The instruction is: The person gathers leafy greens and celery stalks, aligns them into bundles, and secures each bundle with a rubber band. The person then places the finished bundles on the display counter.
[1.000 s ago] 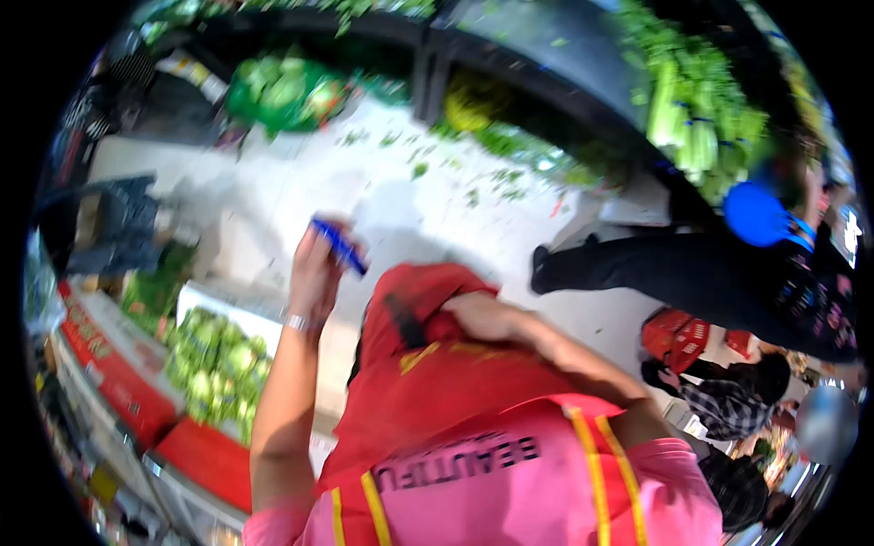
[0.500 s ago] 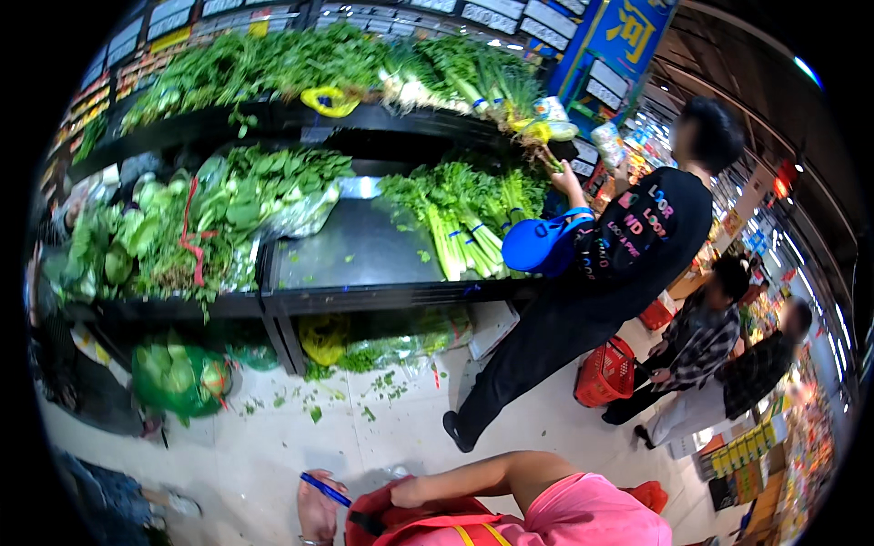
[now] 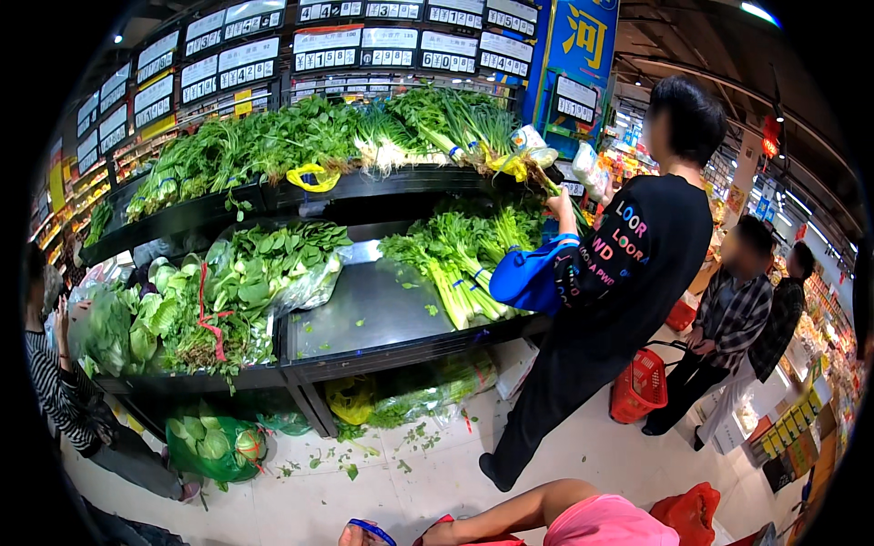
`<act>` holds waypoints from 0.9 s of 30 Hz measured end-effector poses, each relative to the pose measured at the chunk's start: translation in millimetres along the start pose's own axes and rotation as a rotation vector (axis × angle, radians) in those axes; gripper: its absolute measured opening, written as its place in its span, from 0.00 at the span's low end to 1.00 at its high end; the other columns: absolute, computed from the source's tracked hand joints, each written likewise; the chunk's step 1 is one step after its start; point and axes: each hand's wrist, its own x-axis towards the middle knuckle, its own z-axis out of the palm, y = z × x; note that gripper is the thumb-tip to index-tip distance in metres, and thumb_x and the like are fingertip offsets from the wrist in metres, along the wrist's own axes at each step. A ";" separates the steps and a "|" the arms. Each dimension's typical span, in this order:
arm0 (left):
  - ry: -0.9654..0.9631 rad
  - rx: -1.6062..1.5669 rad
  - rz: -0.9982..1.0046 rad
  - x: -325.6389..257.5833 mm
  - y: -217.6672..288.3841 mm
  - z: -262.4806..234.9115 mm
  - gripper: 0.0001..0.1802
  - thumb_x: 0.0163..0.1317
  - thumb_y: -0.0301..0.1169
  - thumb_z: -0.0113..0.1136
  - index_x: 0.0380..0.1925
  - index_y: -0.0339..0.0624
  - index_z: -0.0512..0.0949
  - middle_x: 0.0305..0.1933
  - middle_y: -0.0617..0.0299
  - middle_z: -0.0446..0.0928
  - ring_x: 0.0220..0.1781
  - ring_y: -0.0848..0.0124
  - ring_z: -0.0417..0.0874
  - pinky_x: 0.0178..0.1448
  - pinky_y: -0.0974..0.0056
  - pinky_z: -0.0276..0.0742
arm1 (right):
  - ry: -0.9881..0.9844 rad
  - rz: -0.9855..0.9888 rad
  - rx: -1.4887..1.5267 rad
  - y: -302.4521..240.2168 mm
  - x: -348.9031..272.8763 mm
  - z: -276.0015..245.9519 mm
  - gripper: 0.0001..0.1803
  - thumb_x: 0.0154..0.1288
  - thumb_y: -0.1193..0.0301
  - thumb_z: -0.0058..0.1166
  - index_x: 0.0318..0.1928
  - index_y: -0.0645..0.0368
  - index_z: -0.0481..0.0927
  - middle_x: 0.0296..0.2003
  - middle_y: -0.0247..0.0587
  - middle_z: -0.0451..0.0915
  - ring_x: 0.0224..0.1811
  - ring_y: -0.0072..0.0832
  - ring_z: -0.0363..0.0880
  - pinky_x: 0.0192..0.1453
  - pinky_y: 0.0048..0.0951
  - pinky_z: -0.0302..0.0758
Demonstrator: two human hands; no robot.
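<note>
At the lower edge my left hand (image 3: 353, 537) shows only in part, its fingers closed on a slim blue pen (image 3: 373, 530). My right forearm (image 3: 505, 520) comes from a pink sleeve (image 3: 612, 523) and reaches left toward red cloth (image 3: 439, 525) at my front. The lower edge and the cloth hide most of my right hand, so its fingers cannot be made out. Ahead stands a black two-tier vegetable shelf. Bunches of celery (image 3: 460, 296) lie at its right and leafy greens (image 3: 250, 273) at its left, with a bare metal tray (image 3: 364, 309) between.
A person in black (image 3: 637, 246) with a blue bag (image 3: 528, 278) handles vegetables at the shelf's right end. Two people stand farther right near a red basket (image 3: 640, 387). A person in stripes (image 3: 59, 382) is at far left. A green net bag of cabbages (image 3: 214, 446) and leaf scraps lie on the floor.
The view has tilted up, bringing price signs in and pushing my hands down to the lower edge. My right hand has slipped mostly out of sight. The pen stays in my left hand.
</note>
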 end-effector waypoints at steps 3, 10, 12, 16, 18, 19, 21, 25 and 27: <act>-0.004 0.113 0.000 10.2 -9.4 -9.7 0.15 0.66 0.40 0.46 0.37 0.40 0.73 0.27 0.65 0.72 0.28 0.76 0.73 0.33 0.68 0.74 | 0.015 -0.039 -0.071 1.2 -21.4 -15.4 0.15 0.55 0.73 0.48 0.45 0.61 0.76 0.36 0.50 0.78 0.39 0.40 0.77 0.44 0.35 0.73; -0.073 0.344 0.069 20.1 -9.6 30.7 0.16 0.65 0.39 0.47 0.38 0.34 0.73 0.33 0.59 0.74 0.35 0.71 0.77 0.38 0.65 0.78 | 0.612 0.137 0.769 61.3 -62.4 -40.6 0.19 0.55 0.67 0.59 0.45 0.59 0.72 0.25 0.35 0.76 0.29 0.27 0.74 0.34 0.28 0.70; -0.120 0.423 0.060 26.6 -15.5 54.4 0.16 0.65 0.38 0.47 0.37 0.34 0.74 0.31 0.59 0.75 0.32 0.71 0.77 0.34 0.66 0.78 | 0.827 -0.007 0.926 72.3 -53.2 -28.6 0.17 0.58 0.65 0.59 0.43 0.62 0.73 0.26 0.25 0.75 0.31 0.13 0.69 0.37 0.20 0.69; -0.170 0.816 0.134 27.3 -0.6 109.1 0.12 0.62 0.33 0.52 0.32 0.31 0.75 0.28 0.59 0.76 0.27 0.71 0.73 0.32 0.66 0.73 | 0.677 -0.034 1.181 58.9 -76.4 -21.7 0.11 0.59 0.68 0.57 0.36 0.63 0.79 0.30 0.30 0.79 0.33 0.14 0.71 0.41 0.19 0.69; -0.261 0.913 0.140 46.7 -23.2 105.6 0.13 0.62 0.34 0.52 0.36 0.32 0.73 0.28 0.59 0.75 0.27 0.71 0.73 0.31 0.67 0.72 | 0.675 -0.052 1.103 68.9 -85.7 -13.4 0.11 0.58 0.67 0.57 0.35 0.63 0.78 0.28 0.29 0.78 0.32 0.14 0.71 0.38 0.20 0.70; -0.323 0.957 0.127 61.8 -42.4 95.3 0.14 0.62 0.34 0.52 0.37 0.32 0.72 0.27 0.60 0.75 0.27 0.70 0.73 0.31 0.68 0.72 | 0.682 -0.053 1.068 77.0 -90.5 -7.5 0.11 0.58 0.66 0.57 0.35 0.63 0.78 0.27 0.29 0.78 0.31 0.14 0.71 0.37 0.21 0.70; -0.425 1.073 0.067 95.8 -87.7 59.9 0.15 0.61 0.35 0.53 0.40 0.32 0.71 0.27 0.60 0.74 0.27 0.70 0.73 0.30 0.69 0.72 | 0.644 -0.087 0.691 92.9 -98.8 -1.1 0.13 0.56 0.63 0.58 0.28 0.61 0.77 0.21 0.36 0.76 0.25 0.18 0.71 0.29 0.25 0.68; -0.545 1.259 -0.061 161.9 -156.9 -29.3 0.20 0.60 0.37 0.54 0.46 0.32 0.68 0.26 0.61 0.73 0.26 0.70 0.74 0.28 0.71 0.71 | 0.331 -0.084 0.621 85.4 -103.6 -0.9 0.14 0.49 0.62 0.60 0.25 0.61 0.76 0.19 0.41 0.75 0.24 0.28 0.73 0.30 0.30 0.69; -0.559 1.165 -0.045 166.6 -159.6 -27.6 0.19 0.60 0.36 0.55 0.45 0.32 0.68 0.25 0.61 0.73 0.26 0.70 0.74 0.28 0.71 0.71 | 0.333 0.000 0.483 78.5 -106.7 7.9 0.14 0.47 0.62 0.59 0.24 0.61 0.76 0.20 0.44 0.75 0.26 0.35 0.74 0.32 0.34 0.70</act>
